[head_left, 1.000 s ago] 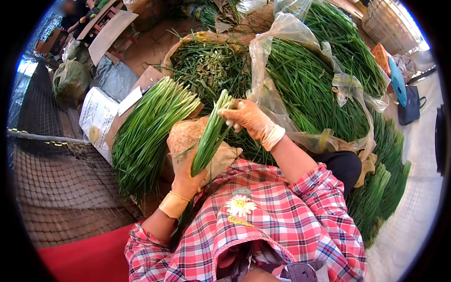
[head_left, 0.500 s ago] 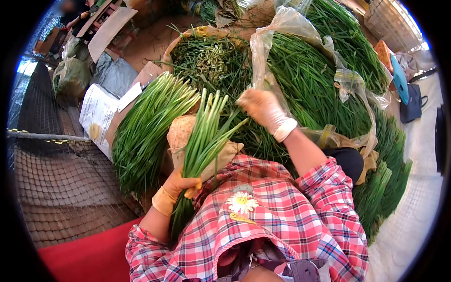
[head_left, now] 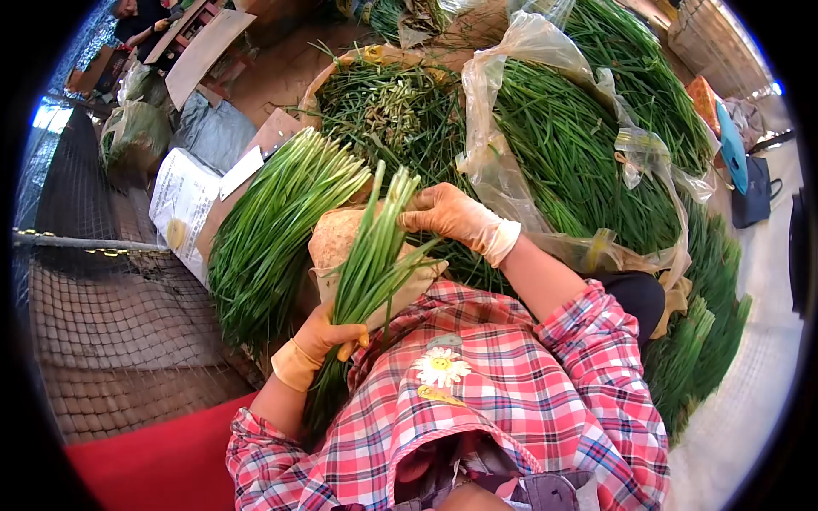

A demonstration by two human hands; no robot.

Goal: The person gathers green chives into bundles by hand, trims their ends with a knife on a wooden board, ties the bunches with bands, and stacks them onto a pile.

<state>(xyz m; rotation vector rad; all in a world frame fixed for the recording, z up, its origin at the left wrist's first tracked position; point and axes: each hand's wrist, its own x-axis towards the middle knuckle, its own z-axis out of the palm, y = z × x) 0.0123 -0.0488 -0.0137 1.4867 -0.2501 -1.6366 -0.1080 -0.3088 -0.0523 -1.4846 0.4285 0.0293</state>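
In the head view, my gloved left hand (head_left: 326, 334) is wrapped round the lower, leafy part of a bunch of garlic chives (head_left: 368, 271). The bunch stands upright with its pale stem ends at the top. My gloved right hand (head_left: 456, 219) pinches at stems on the right side of those pale ends; the fingertips are partly hidden. Behind the bunch is a rounded tan object (head_left: 331, 241), perhaps a padded support. A larger pile of chives (head_left: 277, 226) lies just left, stem ends pointing up and right.
Ahead sits an open sack (head_left: 311, 94) of loose leaves and trimmings. To its right, plastic-wrapped chives (head_left: 554, 145) fill a large bag. More chives (head_left: 694, 341) lie at the right. Printed paper (head_left: 183, 200) and netting (head_left: 119, 315) are on the left. Another person (head_left: 141, 30) is at far left.
My right hand has moved left and down from beside the bunch to its pale stem ends, and its fingers have closed there. My left hand keeps its hold.
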